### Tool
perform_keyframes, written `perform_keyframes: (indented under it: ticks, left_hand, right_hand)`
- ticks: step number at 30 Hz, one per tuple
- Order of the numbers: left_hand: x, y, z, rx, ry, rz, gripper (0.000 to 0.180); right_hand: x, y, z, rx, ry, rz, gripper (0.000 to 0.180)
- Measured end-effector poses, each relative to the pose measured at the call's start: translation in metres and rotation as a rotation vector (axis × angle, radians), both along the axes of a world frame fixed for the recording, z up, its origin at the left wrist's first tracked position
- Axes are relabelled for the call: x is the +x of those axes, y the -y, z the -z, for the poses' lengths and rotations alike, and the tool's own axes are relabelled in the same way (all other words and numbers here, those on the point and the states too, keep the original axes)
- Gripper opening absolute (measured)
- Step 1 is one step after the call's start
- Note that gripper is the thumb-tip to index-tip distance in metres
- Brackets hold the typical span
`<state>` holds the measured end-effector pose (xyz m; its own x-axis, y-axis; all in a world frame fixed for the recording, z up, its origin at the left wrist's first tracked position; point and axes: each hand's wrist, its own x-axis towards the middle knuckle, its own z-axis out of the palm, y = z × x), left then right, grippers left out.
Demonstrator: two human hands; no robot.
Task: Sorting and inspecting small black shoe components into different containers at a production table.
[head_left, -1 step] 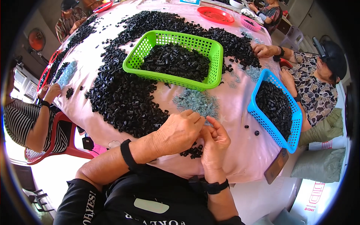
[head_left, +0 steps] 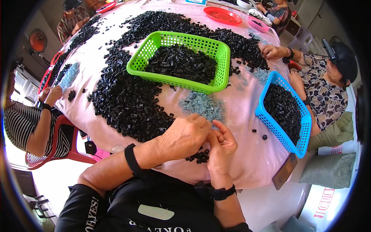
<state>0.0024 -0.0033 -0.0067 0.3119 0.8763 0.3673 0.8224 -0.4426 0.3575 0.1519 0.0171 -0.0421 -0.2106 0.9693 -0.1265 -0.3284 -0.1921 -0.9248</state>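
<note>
Left hand (head_left: 184,137) hides pinched part; fingertips unseen.

Round table (head_left: 247,166), pink cloth cover. Big spread of small black parts (head_left: 127,100) over the middle and left side, running to the far edge. Green basket (head_left: 222,62) sits mid-table, holding black parts. Blue basket (head_left: 264,112) at the right edge, also holding black parts. Heap of small pale blue-grey pieces (head_left: 203,105) between the green basket and the near edge. Red tray (head_left: 222,15) and pink basket (head_left: 258,24) at the far edge. Small clump of black parts (head_left: 198,156) at the near edge.
</note>
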Motion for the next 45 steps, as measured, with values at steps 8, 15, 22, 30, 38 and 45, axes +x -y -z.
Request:
perform_keyframes:
  ticks: [8,15,22,30,38,45]
  left_hand:
    - [-0.001,0.000,-0.009,0.017,0.077,-0.061,0.031]
    - [-0.003,0.002,-0.014,-0.051,0.080,-0.051,0.030]
    - [-0.030,-0.029,-0.042,-0.067,0.504,-0.389,0.043]
    - [-0.048,-0.011,-0.022,0.079,0.105,-0.229,0.014]
    - [-0.045,0.007,-0.006,-0.242,-0.072,-0.142,0.008]
    - [-0.038,0.005,-0.005,-0.208,-0.107,-0.110,0.008]
  right_hand:
    - [0.001,-0.004,0.002,-0.006,-0.032,-0.033,0.028]
    - [0.003,-0.005,0.013,-0.028,-0.161,0.014,0.028]
    - [0.002,-0.005,0.011,-0.016,-0.120,0.031,0.029]
    - [0.000,-0.004,0.009,0.017,-0.019,0.041,0.028]
    - [0.001,-0.001,0.010,0.103,-0.051,0.079,0.024]
    - [0.002,-0.001,0.011,0.162,-0.047,0.086,0.022]
